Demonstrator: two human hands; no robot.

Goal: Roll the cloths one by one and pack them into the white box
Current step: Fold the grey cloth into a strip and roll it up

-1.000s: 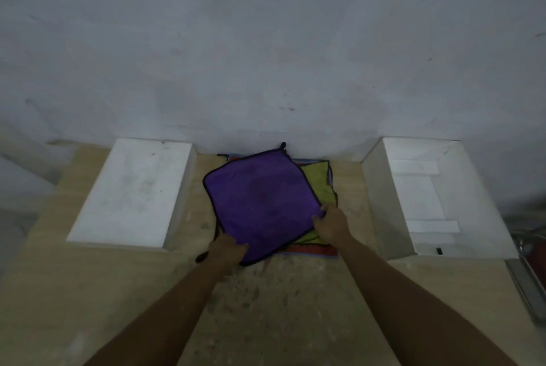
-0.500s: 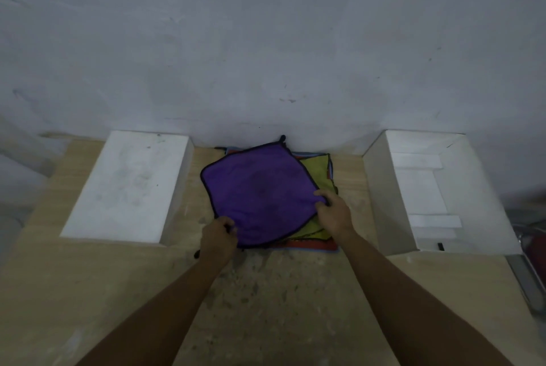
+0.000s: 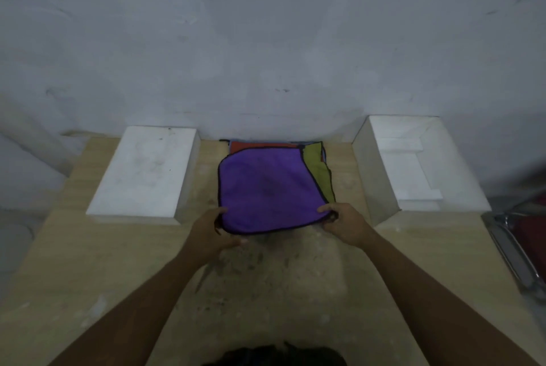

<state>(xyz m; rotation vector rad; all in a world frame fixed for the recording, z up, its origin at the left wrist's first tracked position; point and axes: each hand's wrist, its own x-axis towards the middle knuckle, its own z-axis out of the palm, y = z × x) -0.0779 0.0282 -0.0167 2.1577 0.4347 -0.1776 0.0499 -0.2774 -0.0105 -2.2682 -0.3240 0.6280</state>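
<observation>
A purple cloth (image 3: 266,188) with a dark hem lies flat on top of a stack of cloths at the middle back of the table. An olive green cloth (image 3: 317,167) and an orange-red cloth (image 3: 260,146) show from under it. My left hand (image 3: 211,230) pinches the purple cloth's near left corner. My right hand (image 3: 344,222) pinches its near right corner. The open white box (image 3: 381,188) stands to the right of the stack, with only white inserts visible inside.
A closed white box or lid (image 3: 141,173) lies left of the stack. The wooden table (image 3: 266,283) has worn, stained patches in front of the cloths. A metal object (image 3: 520,253) sits past the table's right edge. A grey wall rises behind.
The purple cloth has been turned from a tilted, diamond-like position to lie squarer with the table edge. Both hands shifted along its near edge to the two near corners.
</observation>
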